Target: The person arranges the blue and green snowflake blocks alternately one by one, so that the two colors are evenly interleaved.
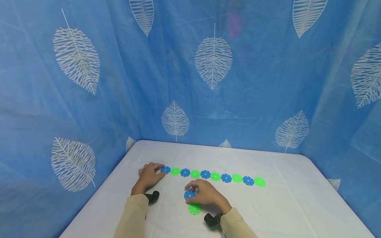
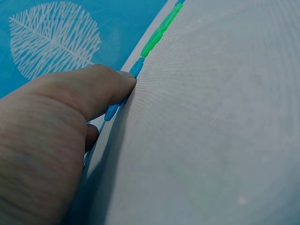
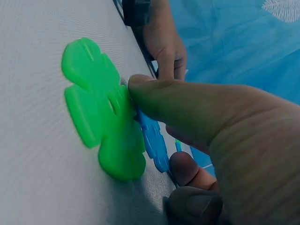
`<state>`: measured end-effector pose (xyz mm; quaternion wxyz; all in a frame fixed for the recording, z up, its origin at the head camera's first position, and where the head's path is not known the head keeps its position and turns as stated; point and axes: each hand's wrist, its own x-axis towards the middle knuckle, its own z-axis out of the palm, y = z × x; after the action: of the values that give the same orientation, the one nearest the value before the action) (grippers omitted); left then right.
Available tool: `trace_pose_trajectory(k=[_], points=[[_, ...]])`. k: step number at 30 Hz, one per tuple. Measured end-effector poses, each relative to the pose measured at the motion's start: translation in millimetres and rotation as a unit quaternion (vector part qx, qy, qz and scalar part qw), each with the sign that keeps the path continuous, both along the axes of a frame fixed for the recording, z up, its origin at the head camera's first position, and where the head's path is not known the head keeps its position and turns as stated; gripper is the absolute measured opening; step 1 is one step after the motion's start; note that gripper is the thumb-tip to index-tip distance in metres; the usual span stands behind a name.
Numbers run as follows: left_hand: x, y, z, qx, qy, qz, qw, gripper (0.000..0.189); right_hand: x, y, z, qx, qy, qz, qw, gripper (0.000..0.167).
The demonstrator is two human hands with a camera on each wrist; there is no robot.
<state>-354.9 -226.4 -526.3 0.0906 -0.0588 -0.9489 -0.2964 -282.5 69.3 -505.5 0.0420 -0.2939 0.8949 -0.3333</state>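
Note:
At the left end of a row of flat, notched plastic building discs, my left hand (image 1: 149, 176) holds the blue end disc (image 1: 165, 170) between thumb and index finger. The thumb (image 2: 110, 86) lies along that disc's near edge in the left wrist view. Nearer to me, my right hand (image 1: 205, 193) has thumb and fingers around the rim of another blue disc (image 1: 189, 195). Just below it lies a green disc (image 1: 194, 209), flat on the table. In the right wrist view this green disc (image 3: 101, 108) partly covers the blue disc (image 3: 153, 140).
Rightward from the left hand the row alternates green and blue, ending in a green disc (image 1: 260, 182). A white cloth covers the table (image 1: 282, 205). Blue curtains (image 1: 253, 82) with white leaf prints stand behind and beside it.

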Motion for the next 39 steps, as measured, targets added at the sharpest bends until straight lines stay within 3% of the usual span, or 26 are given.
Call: trace_pose_trajectory(k=[29, 39], points=[[-1.5, 2.7, 8.8, -0.003, 0.012, -0.004, 0.9999, 0.039, -5.1, 6.6, -0.2, -0.012, 0.0, 0.008, 0.9999, 0.039], [2.1, 1.9, 1.0, 0.002, 0.0, 0.002, 1.0, 0.038, -2.1, 5.0, -5.3, -0.011, -0.023, 0.001, 0.9997, 0.037]])
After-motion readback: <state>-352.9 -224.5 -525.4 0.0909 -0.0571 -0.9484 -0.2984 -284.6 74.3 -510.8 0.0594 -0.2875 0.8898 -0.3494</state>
